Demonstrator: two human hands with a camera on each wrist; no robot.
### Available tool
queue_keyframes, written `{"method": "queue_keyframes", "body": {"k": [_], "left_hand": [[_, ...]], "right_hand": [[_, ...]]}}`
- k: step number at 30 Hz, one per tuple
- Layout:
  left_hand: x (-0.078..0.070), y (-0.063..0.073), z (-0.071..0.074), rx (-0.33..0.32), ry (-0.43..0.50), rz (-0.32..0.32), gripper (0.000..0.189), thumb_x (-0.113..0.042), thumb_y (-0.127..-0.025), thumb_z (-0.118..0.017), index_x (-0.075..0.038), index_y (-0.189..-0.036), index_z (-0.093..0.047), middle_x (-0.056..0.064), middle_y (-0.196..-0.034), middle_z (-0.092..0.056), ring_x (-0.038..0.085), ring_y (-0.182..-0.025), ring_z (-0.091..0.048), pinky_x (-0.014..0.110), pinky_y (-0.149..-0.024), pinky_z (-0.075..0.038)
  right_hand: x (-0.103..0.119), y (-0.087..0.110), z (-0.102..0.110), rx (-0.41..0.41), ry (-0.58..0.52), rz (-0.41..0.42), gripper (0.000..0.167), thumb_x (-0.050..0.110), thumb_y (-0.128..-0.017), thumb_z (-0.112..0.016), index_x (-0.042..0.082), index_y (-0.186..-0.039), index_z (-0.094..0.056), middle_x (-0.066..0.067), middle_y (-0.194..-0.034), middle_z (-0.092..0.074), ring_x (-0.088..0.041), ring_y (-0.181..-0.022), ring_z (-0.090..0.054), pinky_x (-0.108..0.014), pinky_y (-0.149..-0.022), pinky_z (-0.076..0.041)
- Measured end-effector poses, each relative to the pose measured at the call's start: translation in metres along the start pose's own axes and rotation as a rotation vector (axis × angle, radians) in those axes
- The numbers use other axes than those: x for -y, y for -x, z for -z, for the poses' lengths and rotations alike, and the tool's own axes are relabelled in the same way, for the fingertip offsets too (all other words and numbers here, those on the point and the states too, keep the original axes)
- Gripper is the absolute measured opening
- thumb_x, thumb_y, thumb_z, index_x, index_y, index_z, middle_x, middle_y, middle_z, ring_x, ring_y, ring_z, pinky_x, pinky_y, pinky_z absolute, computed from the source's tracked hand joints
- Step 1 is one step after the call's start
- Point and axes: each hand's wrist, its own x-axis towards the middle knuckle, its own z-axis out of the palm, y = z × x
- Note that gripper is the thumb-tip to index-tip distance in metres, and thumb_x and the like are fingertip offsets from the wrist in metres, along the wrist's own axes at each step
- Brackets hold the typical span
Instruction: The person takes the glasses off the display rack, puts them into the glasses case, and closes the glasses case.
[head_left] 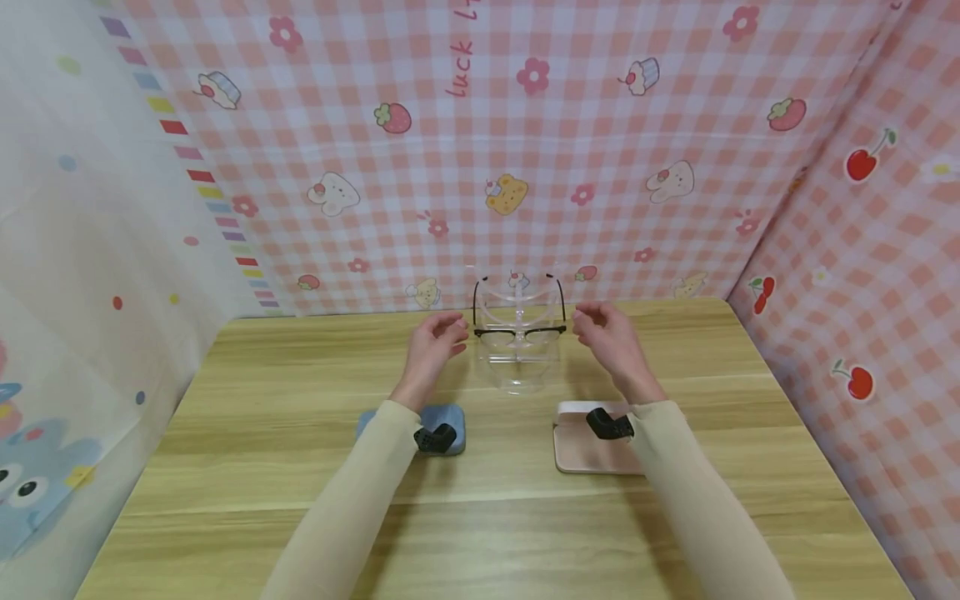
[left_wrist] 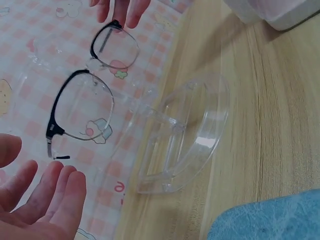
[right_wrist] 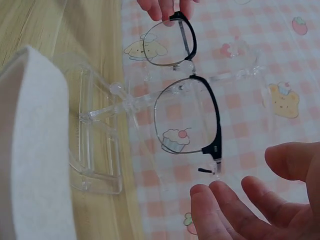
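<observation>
Glasses [head_left: 536, 332] on clear stand [head_left: 519, 361] at back of bench [head_left: 517, 533]. Left hand [head_left: 433, 348] and right hand [head_left: 613, 343] just beside the glasses, one per side, both released, fingers relaxed. Blue case [head_left: 452, 415], pink case [head_left: 581, 455] lie nearer the front.

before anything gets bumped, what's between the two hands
The glasses, resting on the clear stand, are between the left hand and the right hand; the head view shows this.

Soft, even light casts faint shadows on the table [head_left: 510, 533].
</observation>
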Motion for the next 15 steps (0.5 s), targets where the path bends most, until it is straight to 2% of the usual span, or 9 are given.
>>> {"method": "queue_keyframes", "body": {"k": [6,11,15], "left_hand": [[0.004,-0.006,-0.004,-0.007,0.029,0.009,0.037,0.003,-0.101,-0.057,0.01,-0.137,-0.056,0.024,-0.12,-0.067,0.032,-0.106,-0.067,0.04,-0.098,-0.057],[0.005,-0.008,-0.006,0.002,0.051,0.021,0.039,0.004,-0.099,-0.059,0.011,-0.137,-0.056,0.028,-0.121,-0.067,0.023,-0.095,-0.068,0.036,-0.093,-0.06],[0.008,-0.011,-0.009,0.017,0.059,0.037,0.038,0.002,-0.1,-0.061,0.012,-0.136,-0.056,0.03,-0.122,-0.066,0.017,-0.088,-0.067,0.031,-0.089,-0.06]], "right_hand": [[-0.004,-0.008,-0.006,0.001,-0.04,-0.029,0.046,0.017,-0.108,-0.054,-0.009,-0.145,-0.048,-0.029,-0.134,-0.059,-0.03,-0.111,-0.062,-0.038,-0.103,-0.054],[-0.006,-0.011,-0.009,-0.011,-0.067,-0.033,0.042,0.009,-0.105,-0.055,-0.012,-0.142,-0.05,-0.029,-0.123,-0.063,-0.018,-0.095,-0.065,-0.025,-0.09,-0.058],[-0.007,-0.012,-0.009,-0.001,-0.071,-0.051,0.041,0.008,-0.105,-0.056,-0.011,-0.14,-0.051,-0.024,-0.117,-0.063,-0.012,-0.088,-0.065,-0.021,-0.086,-0.058]]}}
